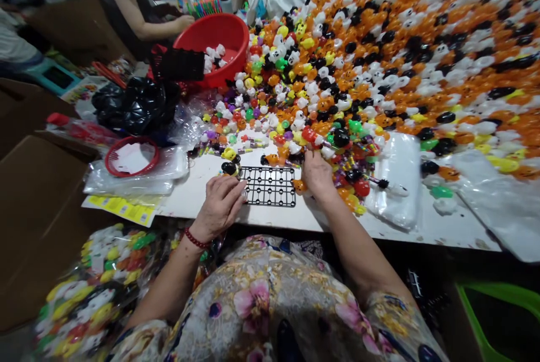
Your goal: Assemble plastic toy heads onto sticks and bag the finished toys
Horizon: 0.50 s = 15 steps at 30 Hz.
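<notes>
A black plastic grid frame point(270, 189) lies on the white tabletop in front of me. My left hand point(221, 202), with a red bead bracelet at the wrist, is closed at the frame's left edge, fingers curled together over it. A black toy point(229, 168) and a yellow one point(228, 153) sit just beyond these fingers. My right hand point(317, 175) is at the near edge of the toy pile, right of the frame, with its fingers curled; what they hold is hidden. An orange toy point(300, 186) lies between this hand and the frame's right edge.
A large heap of small plastic toys point(379, 58) covers the table's back and right. Clear plastic bags point(396, 182) lie at right. At left are a red basket point(157, 162) and black bag point(133, 104). Another person point(130, 8) works behind a red basin point(236, 41).
</notes>
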Available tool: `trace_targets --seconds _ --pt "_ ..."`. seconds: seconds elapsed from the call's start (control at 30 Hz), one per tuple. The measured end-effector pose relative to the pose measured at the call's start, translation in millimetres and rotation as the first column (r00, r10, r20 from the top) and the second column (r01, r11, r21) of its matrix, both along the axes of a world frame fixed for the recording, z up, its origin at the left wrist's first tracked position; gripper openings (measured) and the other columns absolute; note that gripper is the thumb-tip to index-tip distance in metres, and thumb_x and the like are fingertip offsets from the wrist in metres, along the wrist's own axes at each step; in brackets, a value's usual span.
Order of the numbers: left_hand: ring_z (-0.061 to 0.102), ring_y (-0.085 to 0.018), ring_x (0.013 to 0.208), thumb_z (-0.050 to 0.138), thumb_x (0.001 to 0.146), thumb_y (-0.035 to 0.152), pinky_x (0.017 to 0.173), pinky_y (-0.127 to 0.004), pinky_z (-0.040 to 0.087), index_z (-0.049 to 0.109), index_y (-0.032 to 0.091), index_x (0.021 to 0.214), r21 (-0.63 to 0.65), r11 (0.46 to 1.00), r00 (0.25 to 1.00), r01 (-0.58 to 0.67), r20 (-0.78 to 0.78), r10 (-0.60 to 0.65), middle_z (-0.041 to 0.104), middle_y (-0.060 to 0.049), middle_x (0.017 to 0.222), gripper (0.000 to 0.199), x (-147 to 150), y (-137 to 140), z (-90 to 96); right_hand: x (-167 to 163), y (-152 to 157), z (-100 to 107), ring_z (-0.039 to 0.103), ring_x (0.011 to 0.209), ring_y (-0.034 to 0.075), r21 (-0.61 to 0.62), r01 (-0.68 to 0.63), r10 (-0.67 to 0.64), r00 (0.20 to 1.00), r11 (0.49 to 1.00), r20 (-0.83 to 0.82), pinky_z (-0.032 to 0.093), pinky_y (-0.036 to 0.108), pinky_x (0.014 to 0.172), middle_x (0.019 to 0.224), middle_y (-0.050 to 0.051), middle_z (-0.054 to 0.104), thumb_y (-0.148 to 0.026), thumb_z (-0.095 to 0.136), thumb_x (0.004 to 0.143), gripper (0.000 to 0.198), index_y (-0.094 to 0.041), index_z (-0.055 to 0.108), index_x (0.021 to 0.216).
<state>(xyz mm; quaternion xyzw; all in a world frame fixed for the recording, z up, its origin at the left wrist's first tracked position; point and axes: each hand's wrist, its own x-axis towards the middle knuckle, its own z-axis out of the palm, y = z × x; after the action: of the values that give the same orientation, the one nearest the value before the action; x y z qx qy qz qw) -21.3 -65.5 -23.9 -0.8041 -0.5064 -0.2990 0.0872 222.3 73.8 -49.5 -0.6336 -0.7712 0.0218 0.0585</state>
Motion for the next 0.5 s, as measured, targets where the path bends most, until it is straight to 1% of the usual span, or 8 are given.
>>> trace_targets --seconds 0.1,0.2,0.33,0.4,0.43,0.5 --pt "0.057 -0.024 0.106 0.050 0.092 0.017 0.097 -0.045 0.040 0.053 0.023 0.133 -0.019 1.000 1.000 -0.002 0.004 0.002 0.064 -0.010 0.107 0.042 -1.6 0.7 -0.8 1.6 4.3 -0.7 0.056 0.089 0.025 0.001 -0.035 0.035 0.999 0.999 -0.002 0.045 0.034 0.073 0.109 0.021 0.058 -0.004 0.037 0.089 0.030 -0.007 0.064 0.103" --pt "0.057 -0.024 0.106 0.050 0.092 0.017 0.098 -0.045 0.039 0.053 0.023 0.134 -0.030 1.000 1.000 0.006 0.015 -0.006 0.064 -0.010 0.108 0.043 -2.0 1.3 -2.2 2.5 6.4 -0.5 0.054 0.091 0.026 0.018 -0.048 0.049 0.997 0.999 -0.060 0.045 0.035 0.076 0.110 0.020 0.058 -0.005 0.038 0.088 0.028 -0.010 0.065 0.094" --pt "0.057 -0.024 0.106 0.050 0.092 0.016 0.098 -0.045 0.040 0.052 0.023 0.135 -0.011 1.000 1.000 0.012 0.020 -0.011 0.064 -0.010 0.107 0.044 -1.0 1.7 -2.6 -6.5 -3.8 4.6 0.055 0.089 0.026 0.019 -0.049 0.052 0.972 0.999 -0.229 0.043 0.035 0.075 0.104 0.019 0.060 -0.009 0.039 0.089 0.024 -0.012 0.062 0.096" --pt "0.057 -0.024 0.105 0.050 0.091 0.016 0.097 -0.045 0.040 0.052 0.022 0.135 0.003 1.000 1.000 0.021 0.019 -0.021 0.064 -0.011 0.107 0.044 -0.9 2.0 -2.5 -18.7 -14.8 7.2 0.057 0.086 0.026 -0.006 -0.077 0.071 0.940 0.997 -0.333 0.043 0.034 0.072 0.097 0.016 0.063 -0.017 0.042 0.092 0.019 -0.013 0.059 0.101" --pt "0.057 -0.024 0.106 0.050 0.091 0.015 0.097 -0.045 0.040 0.052 0.022 0.135 0.004 1.000 0.999 0.026 0.020 -0.026 0.063 -0.011 0.107 0.044 -1.1 2.1 -2.5 -26.6 -20.9 7.8 0.057 0.083 0.025 -0.042 -0.109 0.083 0.912 0.993 -0.402 0.043 0.033 0.071 0.093 0.013 0.064 -0.020 0.045 0.092 0.018 -0.014 0.057 0.103" --pt "0.057 -0.024 0.106 0.050 0.091 0.015 0.098 -0.045 0.040 0.053 0.022 0.134 -0.011 1.000 0.999 0.024 0.026 -0.024 0.064 -0.011 0.107 0.044 -1.6 2.2 -2.8 -44.3 -32.7 6.4 0.058 0.078 0.023 -0.138 -0.211 0.097 0.817 0.968 -0.568 0.044 0.031 0.068 0.088 0.009 0.066 -0.025 0.052 0.089 0.020 -0.016 0.056 0.106"
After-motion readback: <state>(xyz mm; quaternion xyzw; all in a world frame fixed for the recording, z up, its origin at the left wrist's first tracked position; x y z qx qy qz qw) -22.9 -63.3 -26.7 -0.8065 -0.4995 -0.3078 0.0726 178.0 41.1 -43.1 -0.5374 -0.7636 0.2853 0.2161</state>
